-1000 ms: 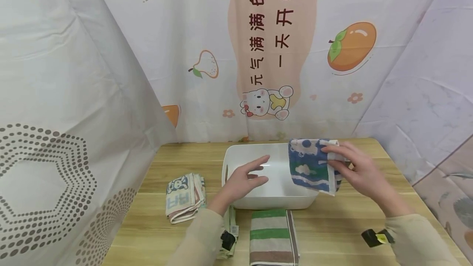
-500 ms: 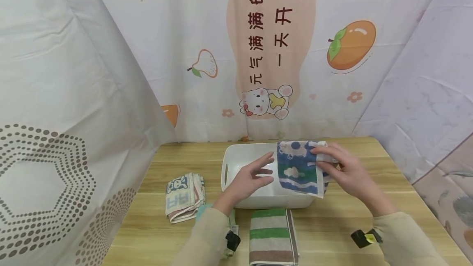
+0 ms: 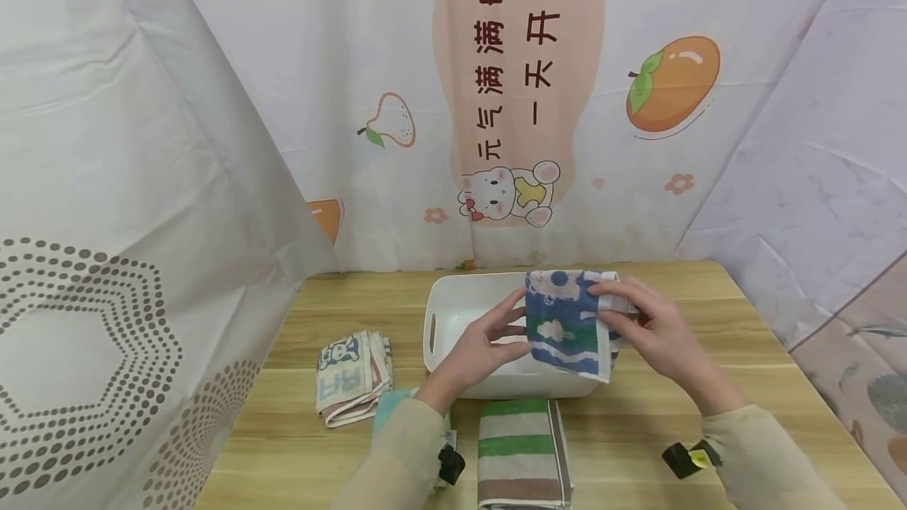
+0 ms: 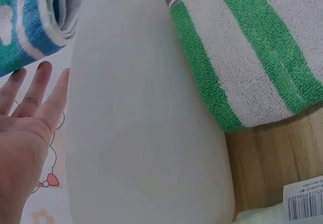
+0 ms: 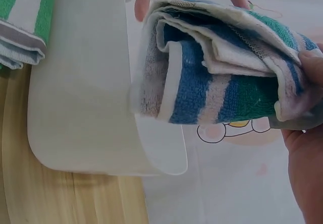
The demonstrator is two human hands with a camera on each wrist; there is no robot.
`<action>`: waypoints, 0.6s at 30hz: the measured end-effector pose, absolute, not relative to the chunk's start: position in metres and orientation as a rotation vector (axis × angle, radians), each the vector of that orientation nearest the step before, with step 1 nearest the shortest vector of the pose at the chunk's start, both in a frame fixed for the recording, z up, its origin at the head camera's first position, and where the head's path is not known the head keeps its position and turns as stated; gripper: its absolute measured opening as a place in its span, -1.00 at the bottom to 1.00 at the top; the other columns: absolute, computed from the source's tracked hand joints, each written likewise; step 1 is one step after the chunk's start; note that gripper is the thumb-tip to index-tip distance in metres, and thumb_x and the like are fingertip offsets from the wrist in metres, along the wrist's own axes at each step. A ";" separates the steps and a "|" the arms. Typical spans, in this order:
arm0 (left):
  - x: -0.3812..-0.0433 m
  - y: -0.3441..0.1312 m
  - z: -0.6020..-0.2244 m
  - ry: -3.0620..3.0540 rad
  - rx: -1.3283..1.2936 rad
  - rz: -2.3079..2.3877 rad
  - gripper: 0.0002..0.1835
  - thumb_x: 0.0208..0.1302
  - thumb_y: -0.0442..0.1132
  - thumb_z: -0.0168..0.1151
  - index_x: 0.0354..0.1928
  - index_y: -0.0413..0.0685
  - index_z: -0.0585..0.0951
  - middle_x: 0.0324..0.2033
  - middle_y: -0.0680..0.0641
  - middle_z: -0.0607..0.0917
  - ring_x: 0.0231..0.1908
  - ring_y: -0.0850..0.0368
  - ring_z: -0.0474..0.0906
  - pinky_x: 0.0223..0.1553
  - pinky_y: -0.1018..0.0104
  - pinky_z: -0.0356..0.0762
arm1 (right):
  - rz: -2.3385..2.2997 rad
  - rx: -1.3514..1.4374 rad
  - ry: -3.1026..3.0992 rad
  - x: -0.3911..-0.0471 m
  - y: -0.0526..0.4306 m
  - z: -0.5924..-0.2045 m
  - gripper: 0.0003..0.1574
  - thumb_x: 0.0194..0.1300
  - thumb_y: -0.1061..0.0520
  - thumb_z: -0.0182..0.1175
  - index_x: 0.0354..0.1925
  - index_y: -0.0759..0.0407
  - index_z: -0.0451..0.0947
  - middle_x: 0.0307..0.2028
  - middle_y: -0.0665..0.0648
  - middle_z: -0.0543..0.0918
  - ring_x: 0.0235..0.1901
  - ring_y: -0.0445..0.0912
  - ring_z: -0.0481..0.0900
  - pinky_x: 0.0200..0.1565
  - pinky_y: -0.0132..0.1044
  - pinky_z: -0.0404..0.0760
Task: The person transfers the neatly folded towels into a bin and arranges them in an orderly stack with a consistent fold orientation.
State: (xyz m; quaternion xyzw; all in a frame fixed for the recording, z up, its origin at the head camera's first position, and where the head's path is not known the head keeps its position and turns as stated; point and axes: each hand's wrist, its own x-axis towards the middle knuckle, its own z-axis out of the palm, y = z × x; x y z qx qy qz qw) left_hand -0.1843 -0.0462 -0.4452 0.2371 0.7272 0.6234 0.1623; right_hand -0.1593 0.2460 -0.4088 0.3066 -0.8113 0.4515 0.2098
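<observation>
Moving leftward since the earlier frame, that folded towel (image 3: 567,329) is now hanging over the white bin (image 3: 524,389) in the head view, the right hand (image 3: 653,330) clamping its fingers on the pale right edge, the left hand (image 3: 483,349) spreading its fingers apart beside the opposite edge. Left wrist: those fingertips are reaching towards the towel; touching or not, I can't tell. Right wrist: loose layers are showing blue, green and pinkish-white stripes, probably handling light, soft and grippy, so pinching every fold together is looking best.
</observation>
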 end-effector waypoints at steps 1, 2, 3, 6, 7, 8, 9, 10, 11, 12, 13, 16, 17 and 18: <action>-0.184 -0.046 -0.445 2.073 0.675 1.782 -0.14 0.41 -0.20 0.34 0.52 0.73 0.16 0.45 0.05 0.43 0.26 0.03 0.55 0.17 0.16 0.61 | 1.275 0.840 -2.263 -0.159 0.245 -0.408 -0.37 0.16 0.59 0.31 0.14 0.16 0.61 -0.18 -0.09 0.56 -0.40 -0.29 0.43 -0.47 -0.46 0.45; -0.184 -0.045 -0.445 2.067 0.671 1.787 -0.13 0.41 -0.20 0.34 0.52 0.75 0.15 0.45 0.04 0.42 0.27 0.03 0.54 0.17 0.17 0.61 | 1.298 0.830 -2.270 -0.158 0.244 -0.408 -0.39 0.19 0.57 0.30 0.15 0.16 0.61 -0.16 -0.08 0.56 -0.38 -0.29 0.46 -0.45 -0.47 0.49; -0.184 -0.045 -0.445 2.060 0.668 1.792 -0.12 0.41 -0.21 0.34 0.52 0.77 0.13 0.45 0.03 0.42 0.27 0.02 0.54 0.16 0.17 0.62 | 1.320 0.821 -2.275 -0.158 0.243 -0.408 -0.41 0.22 0.56 0.28 0.16 0.15 0.61 -0.14 -0.07 0.57 -0.34 -0.28 0.50 -0.41 -0.48 0.53; -0.183 -0.045 -0.445 2.051 0.670 1.791 -0.09 0.40 -0.22 0.34 0.52 0.80 0.11 0.45 0.00 0.42 0.23 0.03 0.57 0.13 0.20 0.63 | 1.389 0.798 -2.291 -0.157 0.240 -0.408 -0.46 0.30 0.51 0.25 0.18 0.16 0.59 -0.06 -0.03 0.59 -0.25 -0.26 0.58 -0.32 -0.47 0.62; -0.182 -0.045 -0.445 2.052 0.679 1.789 -0.09 0.41 -0.23 0.34 0.52 0.79 0.11 0.45 -0.01 0.41 0.21 0.05 0.58 0.13 0.23 0.63 | 1.409 0.787 -2.297 -0.157 0.239 -0.408 -0.47 0.32 0.50 0.24 0.19 0.16 0.59 -0.05 -0.03 0.58 -0.23 -0.25 0.59 -0.30 -0.46 0.64; -0.182 -0.045 -0.446 2.052 0.693 1.788 -0.10 0.41 -0.25 0.33 0.53 0.77 0.12 0.45 -0.01 0.42 0.18 0.07 0.59 0.12 0.25 0.63 | 1.430 0.778 -2.303 -0.157 0.238 -0.408 -0.49 0.33 0.49 0.23 0.19 0.16 0.59 -0.04 -0.02 0.58 -0.22 -0.25 0.60 -0.29 -0.45 0.66; -0.182 -0.046 -0.446 2.051 0.712 1.788 -0.11 0.42 -0.26 0.32 0.53 0.74 0.13 0.45 -0.02 0.42 0.15 0.08 0.61 0.10 0.27 0.64 | 1.448 0.764 -2.309 -0.157 0.238 -0.408 -0.49 0.34 0.48 0.23 0.19 0.16 0.58 -0.03 -0.02 0.58 -0.21 -0.25 0.61 -0.28 -0.44 0.67; -0.182 -0.046 -0.446 2.048 0.730 1.789 -0.12 0.42 -0.28 0.31 0.54 0.71 0.14 0.45 -0.02 0.42 0.12 0.08 0.61 0.08 0.28 0.65 | 1.464 0.749 -2.317 -0.157 0.237 -0.409 -0.49 0.35 0.48 0.23 0.19 0.16 0.58 -0.02 -0.02 0.57 -0.20 -0.26 0.60 -0.27 -0.43 0.68; -0.182 -0.046 -0.446 2.048 0.746 1.790 -0.13 0.42 -0.29 0.30 0.55 0.67 0.16 0.44 -0.01 0.42 0.08 0.10 0.62 0.05 0.30 0.65 | 1.482 0.732 -2.324 -0.157 0.237 -0.409 -0.50 0.36 0.47 0.22 0.20 0.15 0.58 -0.02 -0.02 0.57 -0.19 -0.26 0.60 -0.27 -0.41 0.69; -0.182 -0.047 -0.447 2.043 0.759 1.795 -0.14 0.42 -0.31 0.30 0.55 0.63 0.18 0.44 0.01 0.42 0.05 0.11 0.61 0.03 0.31 0.66 | 1.499 0.715 -2.331 -0.157 0.237 -0.410 -0.50 0.36 0.46 0.22 0.20 0.15 0.57 -0.01 -0.02 0.57 -0.19 -0.27 0.60 -0.27 -0.40 0.69; -0.181 -0.047 -0.447 2.040 0.771 1.799 -0.15 0.42 -0.31 0.30 0.55 0.60 0.19 0.44 0.02 0.42 0.03 0.12 0.61 0.00 0.32 0.66 | 1.514 0.702 -2.338 -0.157 0.236 -0.410 -0.50 0.37 0.46 0.22 0.21 0.14 0.57 -0.01 -0.02 0.56 -0.18 -0.28 0.60 -0.26 -0.39 0.70; -0.181 -0.048 -0.447 2.033 0.782 1.807 -0.18 0.42 -0.31 0.30 0.55 0.54 0.23 0.42 0.06 0.44 -0.01 0.12 0.58 -0.05 0.36 0.64 | 1.541 0.671 -2.351 -0.157 0.235 -0.410 -0.49 0.38 0.45 0.20 0.23 0.14 0.56 0.01 -0.03 0.56 -0.18 -0.31 0.59 -0.25 -0.38 0.71; -0.181 -0.048 -0.447 2.038 0.781 1.804 -0.19 0.42 -0.30 0.30 0.55 0.54 0.24 0.40 0.07 0.45 -0.01 0.12 0.57 -0.06 0.38 0.63 | 1.552 0.664 -2.354 -0.157 0.235 -0.411 -0.49 0.39 0.44 0.20 0.24 0.14 0.55 0.02 -0.03 0.55 -0.17 -0.31 0.59 -0.25 -0.37 0.71; -0.180 -0.048 -0.447 2.038 0.781 1.805 -0.20 0.42 -0.30 0.30 0.55 0.53 0.25 0.39 0.07 0.46 -0.01 0.12 0.56 -0.06 0.39 0.62 | 1.560 0.659 -2.355 -0.157 0.234 -0.410 -0.49 0.40 0.45 0.19 0.25 0.15 0.55 0.03 -0.04 0.55 -0.17 -0.32 0.59 -0.25 -0.37 0.71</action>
